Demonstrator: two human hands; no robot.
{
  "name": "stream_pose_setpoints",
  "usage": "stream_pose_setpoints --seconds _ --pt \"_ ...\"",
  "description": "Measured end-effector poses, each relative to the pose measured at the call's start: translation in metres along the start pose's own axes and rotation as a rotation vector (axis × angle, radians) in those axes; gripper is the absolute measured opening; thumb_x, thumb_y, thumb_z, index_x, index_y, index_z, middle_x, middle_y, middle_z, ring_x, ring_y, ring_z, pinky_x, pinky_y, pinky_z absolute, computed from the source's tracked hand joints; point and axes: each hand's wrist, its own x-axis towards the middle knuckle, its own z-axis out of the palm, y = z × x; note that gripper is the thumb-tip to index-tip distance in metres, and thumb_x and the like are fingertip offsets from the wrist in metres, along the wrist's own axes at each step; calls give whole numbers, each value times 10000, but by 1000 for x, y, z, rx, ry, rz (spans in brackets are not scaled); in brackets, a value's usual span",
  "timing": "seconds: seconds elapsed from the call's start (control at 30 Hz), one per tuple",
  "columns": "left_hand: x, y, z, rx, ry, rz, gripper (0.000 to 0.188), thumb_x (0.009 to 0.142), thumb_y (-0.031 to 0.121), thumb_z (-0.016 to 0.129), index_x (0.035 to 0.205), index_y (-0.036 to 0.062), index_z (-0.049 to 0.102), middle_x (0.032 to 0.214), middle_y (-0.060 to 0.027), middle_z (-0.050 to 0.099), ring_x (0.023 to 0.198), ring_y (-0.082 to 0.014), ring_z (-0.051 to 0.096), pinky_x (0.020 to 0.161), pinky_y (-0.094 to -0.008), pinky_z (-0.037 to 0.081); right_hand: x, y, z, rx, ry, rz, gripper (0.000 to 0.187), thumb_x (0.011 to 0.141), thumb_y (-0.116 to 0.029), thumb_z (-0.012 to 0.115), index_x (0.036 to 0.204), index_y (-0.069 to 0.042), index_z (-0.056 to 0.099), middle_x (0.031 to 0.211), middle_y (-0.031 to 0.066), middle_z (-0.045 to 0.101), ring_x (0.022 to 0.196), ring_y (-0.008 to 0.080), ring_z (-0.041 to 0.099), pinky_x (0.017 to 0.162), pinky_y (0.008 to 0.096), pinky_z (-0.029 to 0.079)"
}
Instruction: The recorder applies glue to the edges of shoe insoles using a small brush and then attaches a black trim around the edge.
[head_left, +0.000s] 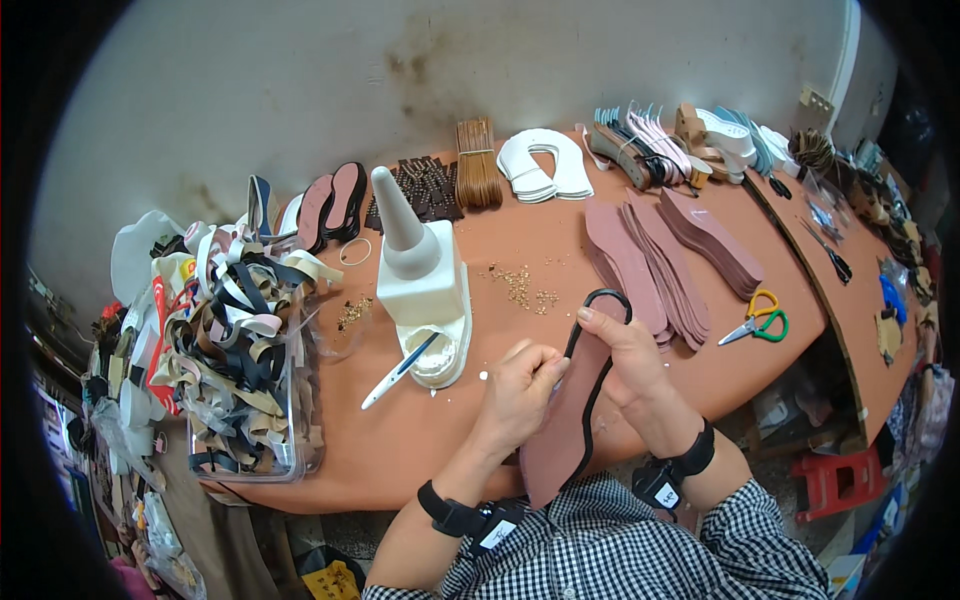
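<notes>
A dusty-pink insole (562, 440) with a black edging strip (597, 395) along its rim is held over the table's near edge, tilted, its wide end low by my checked shirt. My right hand (632, 365) grips the upper end, thumb on the pink face. At the opposite edge, my left hand (522, 388) is closed with its fingertips pinched at the rim. Just left of the hands stands a white glue pot (437, 365) with a tall cone top, and a blue-and-white brush (400, 372) rests across its opening. Stacked pink insoles (665, 270) lie beyond my right hand.
Scissors (755, 318) with yellow and green handles lie at the right. A clear bin (300, 430) heaped with strap scraps stands left. Small gold bits (518, 288) are scattered mid-table. White U-shaped pieces (545, 165), a brown strip bundle (478, 165) and sandal parts line the wall.
</notes>
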Motion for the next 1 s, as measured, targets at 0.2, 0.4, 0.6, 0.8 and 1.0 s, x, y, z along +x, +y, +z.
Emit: stream_pose_setpoints --seconds 0.2,0.4,0.6,0.8,1.0 --pt "14 8 -1 63 59 43 124 810 87 568 752 -22 574 693 -76 507 608 -146 492 546 -269 398 -4 -3 2 27 -185 16 150 765 -91 655 882 -34 580 820 22 594 747 106 564 659 252 465" --pt "14 -1 -2 -257 -34 -195 94 817 81 581 813 -8 611 670 7 506 570 -53 442 492 -182 340 -4 7 -1 -50 -71 -31 132 767 -100 651 854 -40 570 785 28 593 709 123 566 641 275 479" --pt "6 1 -6 -423 3 -310 93 796 67 614 859 0 628 657 33 518 540 -16 432 466 -145 332 2 7 -9 -98 40 6 94 782 -121 619 798 -34 585 721 49 600 669 138 579 623 262 487" --pt "3 -8 -4 -246 35 -149 94 761 55 633 815 -19 650 717 -33 531 653 -88 512 547 -212 403 3 11 -10 -17 23 -3 118 764 -102 644 831 -39 571 762 40 595 683 131 561 644 272 470" --pt "1 -8 -3 -215 0 -159 108 761 69 636 806 -29 639 702 -39 544 612 -85 509 522 -212 403 0 10 -8 37 108 -23 50 782 -79 602 811 -44 582 731 44 602 649 136 574 607 272 486"
